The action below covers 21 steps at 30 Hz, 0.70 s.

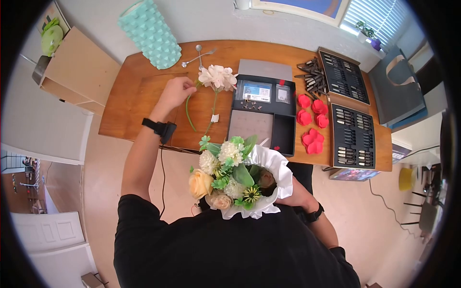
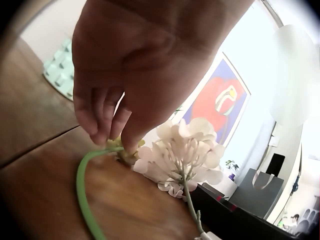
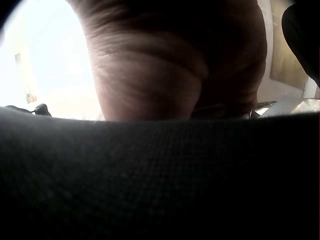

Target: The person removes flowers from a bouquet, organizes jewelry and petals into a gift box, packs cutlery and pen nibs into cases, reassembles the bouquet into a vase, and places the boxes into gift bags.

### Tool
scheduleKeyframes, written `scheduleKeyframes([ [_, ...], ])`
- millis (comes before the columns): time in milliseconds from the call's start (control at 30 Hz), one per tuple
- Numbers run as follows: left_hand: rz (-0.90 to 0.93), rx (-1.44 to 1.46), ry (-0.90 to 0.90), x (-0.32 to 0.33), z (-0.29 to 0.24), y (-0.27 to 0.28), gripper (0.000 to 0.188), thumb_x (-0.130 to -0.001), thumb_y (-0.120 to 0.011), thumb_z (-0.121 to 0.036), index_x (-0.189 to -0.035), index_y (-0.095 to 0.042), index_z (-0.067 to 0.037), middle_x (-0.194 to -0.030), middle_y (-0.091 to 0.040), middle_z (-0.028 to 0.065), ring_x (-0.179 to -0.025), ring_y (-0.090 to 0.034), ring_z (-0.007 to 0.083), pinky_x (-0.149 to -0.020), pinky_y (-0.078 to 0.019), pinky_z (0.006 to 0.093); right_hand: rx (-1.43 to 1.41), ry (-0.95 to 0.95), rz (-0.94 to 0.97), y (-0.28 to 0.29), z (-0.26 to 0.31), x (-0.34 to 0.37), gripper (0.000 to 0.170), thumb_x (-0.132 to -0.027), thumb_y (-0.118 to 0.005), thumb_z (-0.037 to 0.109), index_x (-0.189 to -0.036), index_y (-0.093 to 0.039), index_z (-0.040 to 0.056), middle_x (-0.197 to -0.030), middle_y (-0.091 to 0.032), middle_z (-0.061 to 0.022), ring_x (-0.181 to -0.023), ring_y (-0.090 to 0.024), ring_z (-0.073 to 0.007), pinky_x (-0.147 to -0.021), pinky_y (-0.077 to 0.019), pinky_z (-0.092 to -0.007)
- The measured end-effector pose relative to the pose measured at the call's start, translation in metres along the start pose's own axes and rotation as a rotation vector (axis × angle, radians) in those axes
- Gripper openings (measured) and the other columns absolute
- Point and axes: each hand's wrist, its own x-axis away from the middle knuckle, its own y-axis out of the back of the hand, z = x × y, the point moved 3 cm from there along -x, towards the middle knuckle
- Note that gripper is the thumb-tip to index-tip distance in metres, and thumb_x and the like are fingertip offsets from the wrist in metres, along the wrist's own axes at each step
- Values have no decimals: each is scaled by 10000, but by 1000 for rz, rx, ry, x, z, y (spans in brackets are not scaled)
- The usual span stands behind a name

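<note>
In the head view my left hand (image 1: 176,92) is over the table's left half. Its fingertips pinch a green-stemmed artificial flower (image 1: 190,113) just below its small yellowish head (image 2: 127,153), as the left wrist view shows. The green stem curves down from the fingers. Right beside it lies a pale pink artificial flower (image 1: 217,78) with a white tag on its stem. My right hand (image 1: 296,193) holds the bouquet (image 1: 234,187) from its right side, close to the body. White and peach blooms and green leaves fill its ruffled white wrap (image 1: 284,178). The wrap hides the right fingers.
Behind the flowers stands a turquoise spiky vase (image 1: 152,36), with spoons and a fork (image 1: 199,57) beside it. A black compartment box (image 1: 261,105) occupies the table's middle. Red petal shapes (image 1: 312,140) and cutlery trays (image 1: 353,137) lie to the right.
</note>
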Motion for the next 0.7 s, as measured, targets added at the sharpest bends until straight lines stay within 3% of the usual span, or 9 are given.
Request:
scheduleKeyframes([
  [167, -170, 264, -220, 58, -116, 57, 159, -1009, -851, -44, -1165, -846, -19, -962, -810, 68, -835, -725, 139, -782, -596, 298, 35, -18, 14, 1, 1, -5, 781, -853, -958, 126, -1572, -656, 94, -1385, -808, -129, -1286, -795, -305, -1113, -600, -417],
  [267, -80, 222, -626, 115, -213, 95, 192, -936, -883, -66, -1120, -840, -30, -979, -800, 75, -824, -728, 197, -749, -584, 332, 13, -25, 33, -1, -4, -10, 773, -857, -957, 121, -1569, -657, 95, -1362, -814, -123, -1259, -801, -291, -1098, -603, -416],
  [367, 151, 284, -1057, 156, -262, 87, 176, -899, -840, -101, -1035, -810, 6, -970, -777, 92, -832, -733, 273, -739, -588, 358, 10, -52, 52, -5, -7, -14, 766, -853, -959, 104, -1558, -662, 95, -1325, -818, -120, -1228, -808, -279, -1081, -605, -407],
  [400, 149, 287, -1053, 164, -271, 81, 176, -899, -840, -101, -1035, -810, 6, -970, -777, 92, -832, -733, 273, -739, -588, 358, 4, -54, 60, -6, -7, -15, 764, -847, -964, 96, -1550, -664, 95, -1302, -822, -119, -1213, -813, -277, -1069, -610, -403],
  [467, 503, 116, -1100, 180, -287, 60, 95, -897, -794, -82, -924, -766, 4, -928, -750, 117, -813, -730, 305, -703, -583, 363, 45, -45, 81, -6, -4, -15, 751, -839, -970, 75, -1526, -666, 95, -1237, -829, -124, -1146, -827, -280, -1022, -624, -396],
  [567, 742, 27, -966, 185, -284, 27, 147, -814, -828, -80, -890, -728, -4, -836, -705, 132, -753, -713, 326, -663, -569, 375, 112, 1, 80, -9, -3, -14, 741, -843, -967, 80, -1517, -659, 94, -1207, -829, -135, -1097, -829, -287, -993, -630, -400],
  [600, 742, 28, -969, 180, -286, 23, 147, -814, -828, -80, -890, -728, -4, -836, -705, 132, -753, -713, 326, -663, -569, 375, 99, 5, 92, -10, -7, -14, 738, -843, -966, 83, -1512, -653, 86, -1180, -825, -145, -1067, -825, -298, -980, -632, -408],
  [667, 1096, -120, -991, 171, -290, 19, 209, -732, -854, -91, -887, -727, -31, -757, -675, 127, -680, -689, 340, -630, -546, 406, 113, -9, 98, -8, -3, -11, 744, -840, -967, 85, -1513, -650, 81, -1166, -824, -145, -1059, -821, -304, -973, -631, -413],
  [700, 1096, -125, -992, 175, -281, 9, 209, -732, -854, -91, -887, -727, -31, -757, -675, 127, -680, -689, 340, -630, -546, 406, 125, -22, 106, -7, -1, -10, 750, -836, -969, 86, -1514, -648, 77, -1152, -823, -146, -1051, -818, -309, -967, -631, -417],
])
